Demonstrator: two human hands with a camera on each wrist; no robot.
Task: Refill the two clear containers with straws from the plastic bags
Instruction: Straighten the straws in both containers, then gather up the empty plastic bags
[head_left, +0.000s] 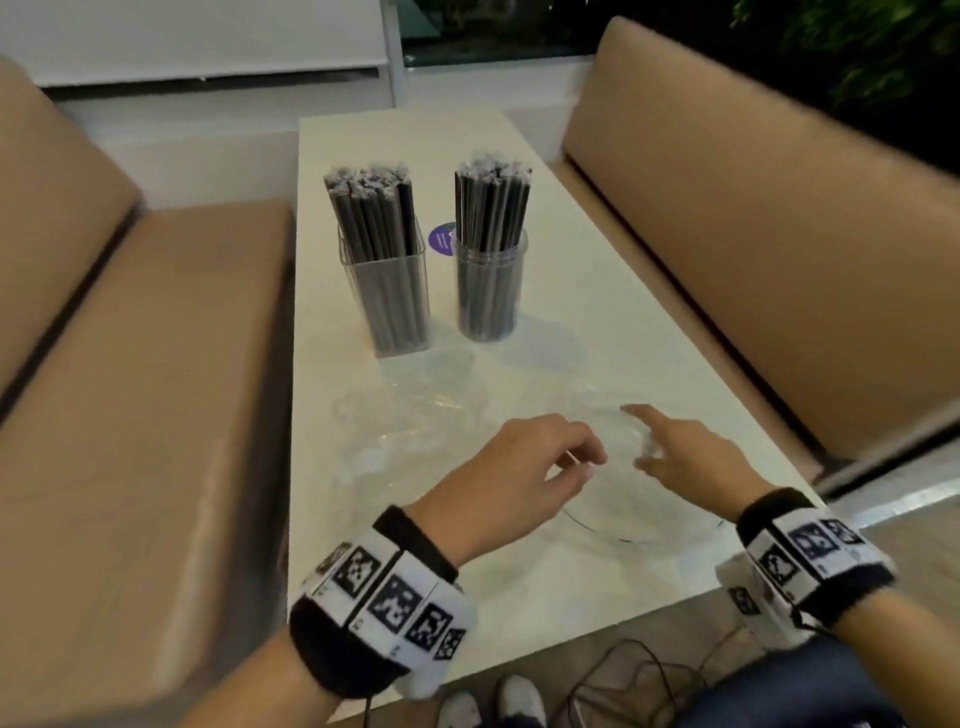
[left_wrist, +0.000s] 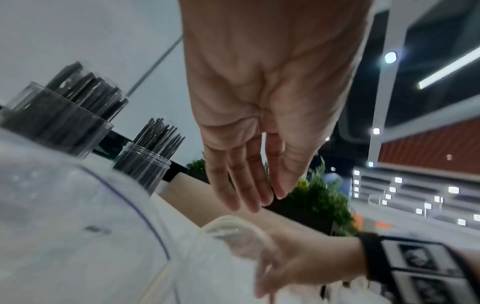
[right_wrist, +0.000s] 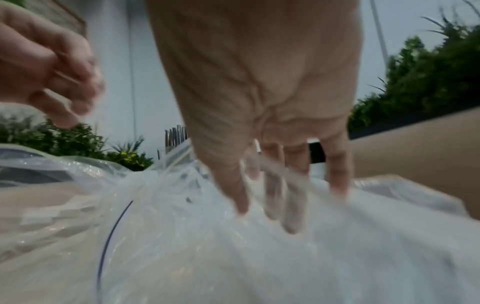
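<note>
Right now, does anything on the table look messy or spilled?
Nothing is spilled. The black straws stand upright in the square clear container and the round clear jar. The only untidy thing is the crumpled clear plastic bags lying loose on the white table, where the right hand touches one.

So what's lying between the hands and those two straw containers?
Head view: crumpled clear plastic bags on the white table, between the hands and both containers.
</note>
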